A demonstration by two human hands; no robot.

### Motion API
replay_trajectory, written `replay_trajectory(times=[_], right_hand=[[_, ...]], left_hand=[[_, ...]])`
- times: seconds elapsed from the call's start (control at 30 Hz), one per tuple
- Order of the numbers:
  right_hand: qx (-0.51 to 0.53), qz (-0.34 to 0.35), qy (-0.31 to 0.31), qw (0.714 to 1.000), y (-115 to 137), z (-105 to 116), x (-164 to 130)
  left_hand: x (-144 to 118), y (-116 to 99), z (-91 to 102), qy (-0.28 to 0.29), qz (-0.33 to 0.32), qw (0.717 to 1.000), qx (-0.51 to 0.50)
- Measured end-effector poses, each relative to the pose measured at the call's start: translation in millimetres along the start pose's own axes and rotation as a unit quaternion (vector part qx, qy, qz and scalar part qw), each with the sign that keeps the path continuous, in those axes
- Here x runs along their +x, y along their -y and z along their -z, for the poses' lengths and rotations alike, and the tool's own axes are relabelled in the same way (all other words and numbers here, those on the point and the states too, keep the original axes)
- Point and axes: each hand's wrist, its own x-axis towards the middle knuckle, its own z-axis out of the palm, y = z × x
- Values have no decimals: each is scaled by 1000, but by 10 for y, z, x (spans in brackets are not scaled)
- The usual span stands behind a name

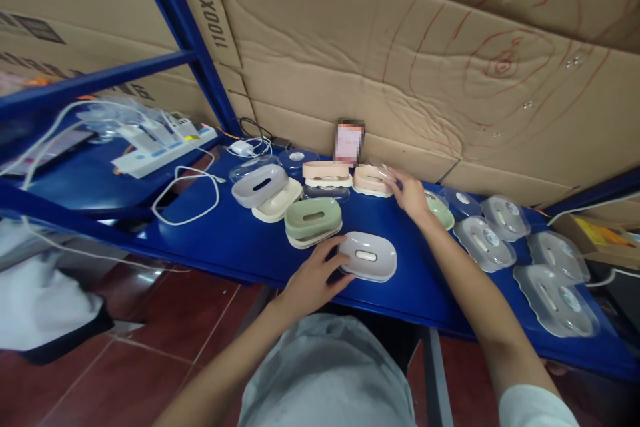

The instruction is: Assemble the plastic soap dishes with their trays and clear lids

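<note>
A grey soap dish point(385, 261) with a slotted middle lies near the table's front edge. My left hand point(317, 273) grips its left end, thumb at the near side and fingers on the rim. Farther back, my right hand point(411, 195) reaches to a peach soap dish point(369, 181) on a cream base. Its fingertips pinch what looks like a clear lid point(385, 173) over that dish's right end; the grip is small and partly hidden. Beside the left hand sits a green soap dish point(313, 208) on a cream base.
A second peach dish point(326, 171), a lilac dish point(259, 185) and loose clear lids point(299, 159) stand at the back left. Several lidded grey dishes point(484, 243) line the right side. A phone point(349, 141) leans on the cardboard; a power strip point(167, 150) and white cable point(186, 221) lie left.
</note>
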Motion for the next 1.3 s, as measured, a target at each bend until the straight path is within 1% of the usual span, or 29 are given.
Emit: replay_trajectory(times=[0.03,0.1,0.2,0.27,0.37,0.47,0.53,0.67,0.77,0.93,1.03,1.1,1.17,1.2,1.23,1.3], right_hand=[[1,8,-9,1000,35,48,-90],[2,26,-33,999,131,171,-374],[9,61,-80,995,342,351,-986],[23,71,-86,994,518,424,-1415],[64,75,-48,994,765,429,-1901],[73,95,-3,993,906,334,-2127],[56,105,11,993,938,261,-2178],[37,104,-2,994,934,190,-2212],[31,112,-13,993,920,208,-2218],[34,142,-7,989,914,221,-2245],[37,137,-29,989,939,201,-2306],[43,139,-27,989,921,231,-2304],[55,145,-13,988,819,320,-2202],[55,142,-16,988,727,382,-2105],[46,131,-27,990,607,449,-1981],[-6,80,-73,994,306,566,-1683]], left_hand=[[-3,4,-3,0,1,1000,-1],[-11,12,-12,-3,3,1000,-5],[-22,18,-25,-5,25,999,-20],[-24,17,-27,-6,49,998,-34],[-22,21,-23,-1,69,996,-50],[-25,45,-30,6,56,997,-51],[-31,71,-43,3,45,998,-50],[-36,117,-71,-3,39,998,-55],[-31,134,-83,-1,35,998,-55],[-27,142,-85,4,28,998,-53],[-28,143,-83,9,23,998,-50],[-27,140,-80,10,23,999,-47],[-22,132,-74,9,25,999,-45],[-20,127,-70,10,27,999,-44],[-17,120,-66,12,30,999,-43],[-13,109,-60,13,36,999,-39]])
